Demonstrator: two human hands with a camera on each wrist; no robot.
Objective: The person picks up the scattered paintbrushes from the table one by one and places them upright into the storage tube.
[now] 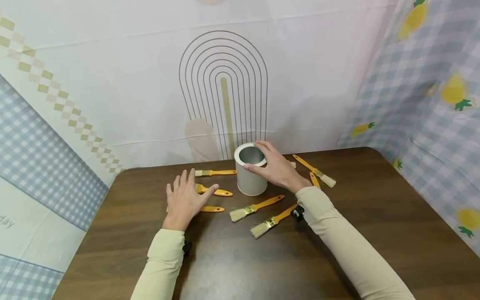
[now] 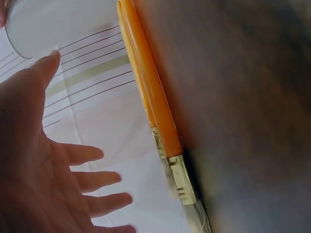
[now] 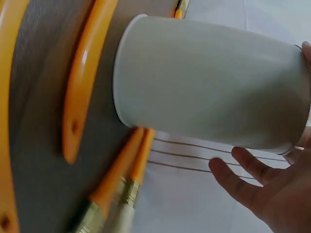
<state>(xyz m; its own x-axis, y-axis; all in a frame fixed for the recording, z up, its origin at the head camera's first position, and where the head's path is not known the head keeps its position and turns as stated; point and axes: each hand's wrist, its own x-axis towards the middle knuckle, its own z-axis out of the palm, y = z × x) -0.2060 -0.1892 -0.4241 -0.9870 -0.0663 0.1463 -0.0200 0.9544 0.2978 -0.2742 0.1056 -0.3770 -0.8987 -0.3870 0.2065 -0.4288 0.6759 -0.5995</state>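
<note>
The right hand [image 1: 279, 166] has the can [image 1: 250, 181] by its top, thumb over the near rim and fingers bent over the far one, the mouth lying between them. In the right wrist view two of its fingers stretch out just beside the can's wall; how firmly the others press is hard to tell from here. The can stands upright on the table [image 1: 225, 266], right below these fingers.

The left hand [image 1: 183, 200] holds nothing. Its fingers are straight and fanned wide, the thumb well away from them and pointing toward the can. Under and beside those fingers lie three brushes: the far brush [image 1: 221, 172] past the fingertips, the middle brush [image 1: 223, 193] by the thumb tip, and the near brush [image 1: 213, 209] below the thumb, partly hidden by the palm.

Between the two hands, nearer the person than either thumb, rest the slanted brush [image 1: 256, 208] and the lowest brush [image 1: 273, 221], bristles toward the left. To the right of the right hand's knuckles lies the outer brush [image 1: 314, 170], with an orange handle [image 1: 315, 181] showing beside the wrist.
</note>
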